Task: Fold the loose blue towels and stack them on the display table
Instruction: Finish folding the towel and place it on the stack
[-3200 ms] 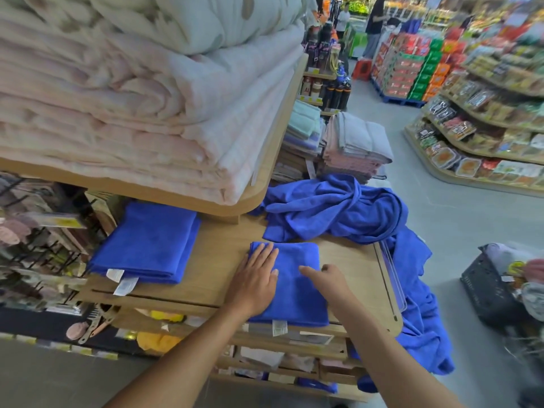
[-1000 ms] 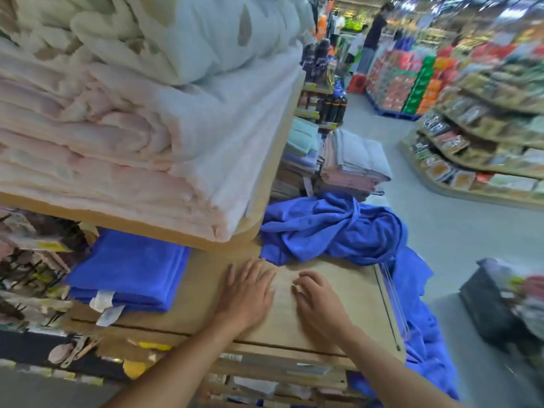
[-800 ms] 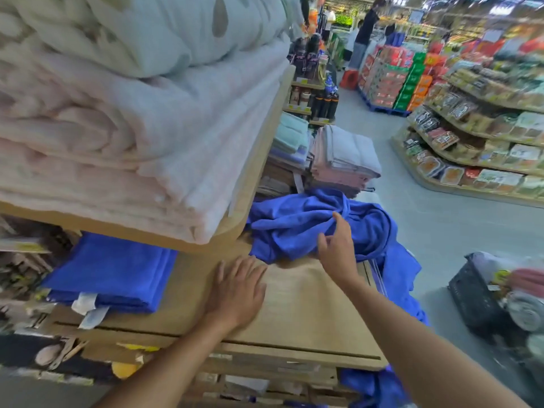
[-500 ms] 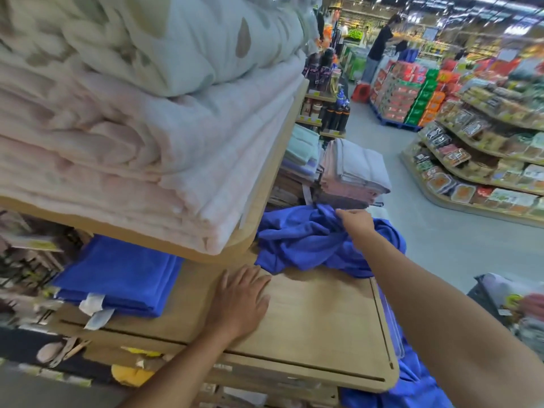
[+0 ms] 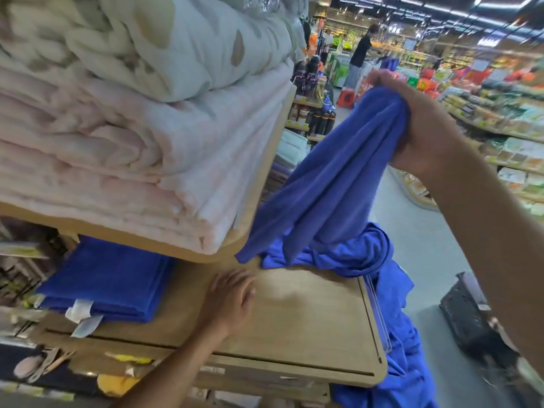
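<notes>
Clutching a blue towel (image 5: 332, 184) in the right grip (image 5: 418, 125) high above the desk (image 5: 309, 328), with the left grip (image 5: 232, 295) lying flat and released on the desk.

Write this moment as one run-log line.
step: towel pickup | right hand grips loose blue towel, held up over blue pile | left hand flat on display table | folded stack at table's left

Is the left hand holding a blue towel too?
No, the left hand lies flat on the wooden display table; only the right hand grips the lifted blue towel.
</notes>
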Motion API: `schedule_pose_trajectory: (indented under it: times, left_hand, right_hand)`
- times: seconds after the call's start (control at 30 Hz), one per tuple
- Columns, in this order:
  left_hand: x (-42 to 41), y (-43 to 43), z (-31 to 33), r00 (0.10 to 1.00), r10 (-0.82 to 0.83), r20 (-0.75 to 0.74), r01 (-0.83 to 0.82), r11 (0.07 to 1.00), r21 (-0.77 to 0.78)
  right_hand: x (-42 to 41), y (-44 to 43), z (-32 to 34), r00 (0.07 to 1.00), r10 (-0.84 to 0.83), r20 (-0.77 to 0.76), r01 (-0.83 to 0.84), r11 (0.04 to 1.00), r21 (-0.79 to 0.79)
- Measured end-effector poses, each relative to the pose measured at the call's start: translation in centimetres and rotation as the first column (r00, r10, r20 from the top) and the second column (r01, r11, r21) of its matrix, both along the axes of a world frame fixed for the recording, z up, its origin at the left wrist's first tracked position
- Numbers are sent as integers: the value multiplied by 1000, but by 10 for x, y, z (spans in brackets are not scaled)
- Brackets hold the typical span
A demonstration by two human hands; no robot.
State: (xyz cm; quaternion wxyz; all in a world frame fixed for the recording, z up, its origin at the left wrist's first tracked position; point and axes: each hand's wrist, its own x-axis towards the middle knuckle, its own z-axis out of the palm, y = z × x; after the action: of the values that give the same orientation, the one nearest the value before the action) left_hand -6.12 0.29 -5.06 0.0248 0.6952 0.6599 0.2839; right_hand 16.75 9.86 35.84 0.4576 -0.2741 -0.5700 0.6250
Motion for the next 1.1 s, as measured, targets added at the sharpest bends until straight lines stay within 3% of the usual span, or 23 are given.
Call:
schedule_pose_trajectory:
  times: [0.07,0.13,0.2,0.27,0.33,0.4,0.5,0.6,0.73,0.83,0.93,1.03,1.1]
  left_hand:
    - [-6,-5,1,946,9,325,-4,1000,-15]
    - [-11,-8,3,751,51,658,-31,999,-42]
    - [-11,-4,5,568,69,820,-78,997,-29]
    - [-10,3,8,424,61,904,-88,996,-26]
    - [-9,8,6,441,59,896,-73,997,-29]
    - [-7,7,3,517,82,852,-54,997,-63]
    - [-3,10,6,615,161,772,-89,987,-135]
    - [-3,18,14,734,272,622,-206,962,-178]
    - [0,23,18,828,337,448,-251,937,-242]
    - [2,34,27,710,394,584,-173,901,-397]
    - [2,43,40,563,426,709,-37,869,-493]
    - [6,30,62,403,364,840,188,865,-465]
    - [5,15,80,200,331,922,324,866,-381]
  right_hand:
    - [4,-23,-20,987,112,115,-119,991,56]
    - [8,-37,-66,889,264,375,-302,952,47]
    - [11,-49,-132,636,338,694,-383,919,-96]
    - [12,-59,-204,363,303,881,-275,938,-210]
    - [13,-74,-266,133,182,974,-245,959,-146]
    - [10,-90,-306,77,88,993,-214,974,-69]
    - [3,-95,-330,120,-33,992,-67,997,41]
    - [-8,-91,-330,233,-55,971,14,998,54]
    - [-22,-89,-326,363,-3,932,-103,994,43]
    - [-33,-100,-327,501,-1,865,-227,965,133]
    - [-39,-113,-328,585,117,802,-310,947,88]
    - [-46,-120,-321,813,185,552,-135,982,-130]
    - [-46,-115,-319,946,24,324,85,944,-318]
